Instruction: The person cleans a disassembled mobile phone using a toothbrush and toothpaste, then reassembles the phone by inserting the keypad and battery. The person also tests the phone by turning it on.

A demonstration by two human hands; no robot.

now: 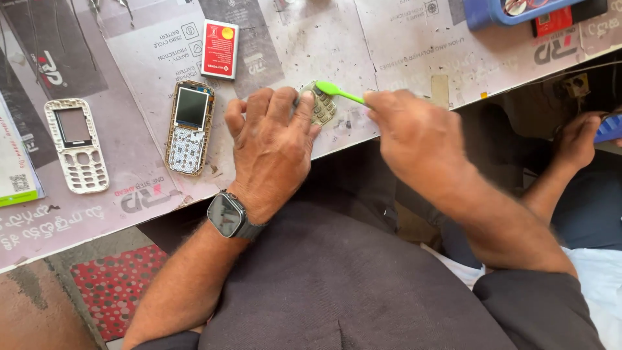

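Brushing appears to be the step in hand, judging from the head view: the left hand point(272, 146) lies palm down on the worktop point(389, 39), fingers curled narrow over a small grey keypad piece point(322, 107) and pinning it at the near edge of the surface, while the right hand point(414, 133) is closed round the handle of a green brush point(340, 92) whose head rests on the top of that keypad. The left wrist, carrying a dark smartwatch point(227, 215), runs back towards the body with the forearm angled from the lower left; the right forearm comes in from the lower right, wrist bent so that the knuckles face up and the brush points leftwards. As a judgement, the work calls for short, light strokes with the keypad kept flat under the fingertips, since it sits close to the table's edge and could slide off. Well to the left lie a bare phone body with screen and circuit board point(189, 126) and, farther left, a white front cover point(76, 144); a red battery point(219, 48) sits above them. At the far right another person's hand point(578, 139) holds something blue, apart from this work.
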